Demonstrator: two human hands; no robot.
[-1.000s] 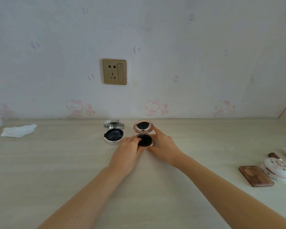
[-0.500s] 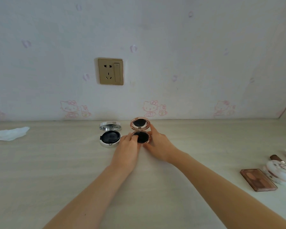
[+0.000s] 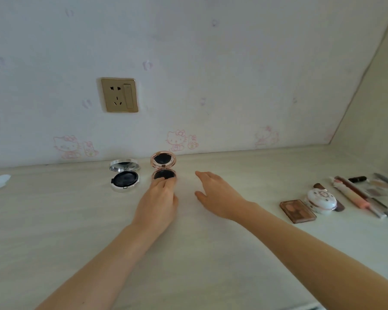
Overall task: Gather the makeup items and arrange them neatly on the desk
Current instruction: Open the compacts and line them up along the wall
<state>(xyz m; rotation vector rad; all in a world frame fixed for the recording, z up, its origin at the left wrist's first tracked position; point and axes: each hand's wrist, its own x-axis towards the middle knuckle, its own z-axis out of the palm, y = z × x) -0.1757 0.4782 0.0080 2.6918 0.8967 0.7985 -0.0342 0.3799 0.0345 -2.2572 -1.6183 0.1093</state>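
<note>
Our left hand (image 3: 158, 203) sits on the rose-gold compact (image 3: 164, 169), fingertips curled over the near rim of its base, pinching it lightly against the desk (image 3: 188, 253). The compact stands open, mirror lid upright just beyond our fingers, close to the wall. Our right hand (image 3: 217, 195) hovers clear of it on the far side of that grip, fingers loose and spread, holding nothing.

We judge this compact light and rigid, with a smooth, slick shell and a hinge that could flop; the mirror and pan inside look fragile. Best we take the base by its sides, not the lid, and slide rather than lift.

Just beyond our left knuckles, on the side away from the right hand, sits the silver compact (image 3: 124, 176), also open, apart from the rose-gold one. Well out past the right hand wait the eyeshadow palette (image 3: 298, 210), a white round compact (image 3: 321, 200) touching it, and a loose cluster of brushes and pencils (image 3: 363, 193). Those thin pieces will likely roll, so we would grip them mid-shaft.
</note>
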